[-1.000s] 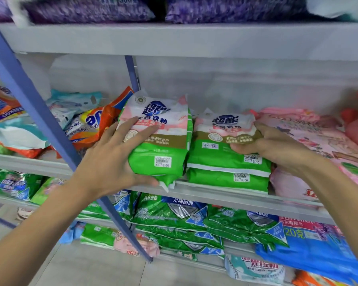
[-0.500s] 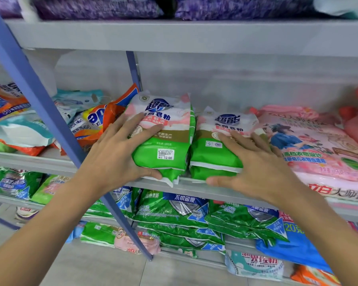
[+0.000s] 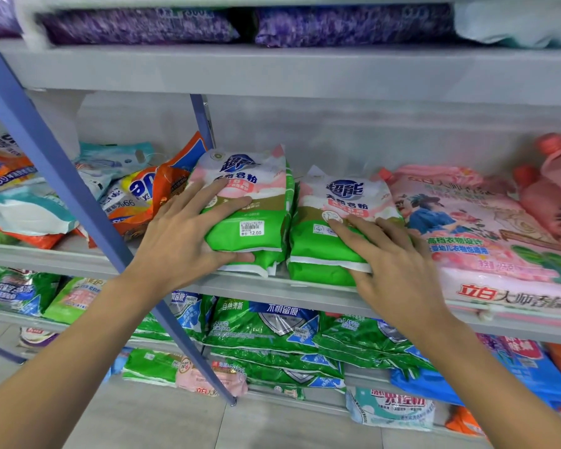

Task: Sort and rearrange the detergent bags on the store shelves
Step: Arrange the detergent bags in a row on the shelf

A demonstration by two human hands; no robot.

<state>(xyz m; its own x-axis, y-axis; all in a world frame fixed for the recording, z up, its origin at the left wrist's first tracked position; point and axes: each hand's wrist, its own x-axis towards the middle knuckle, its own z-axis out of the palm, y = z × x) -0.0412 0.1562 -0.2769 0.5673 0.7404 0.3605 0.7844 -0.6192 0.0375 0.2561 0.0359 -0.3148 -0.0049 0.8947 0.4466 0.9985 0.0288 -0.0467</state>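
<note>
Left hand [image 3: 182,241] grips left bag [image 3: 259,202]; right hand [image 3: 392,264] presses right stack [image 3: 318,254].

We see a grey shelf [image 3: 305,294]. On it the left green bag [image 3: 263,202] sits just beside a stack of green bags [image 3: 318,254]. A big pink bag [image 3: 486,244] lies on their right, orange and blue bags [image 3: 143,196] on their left.
</note>
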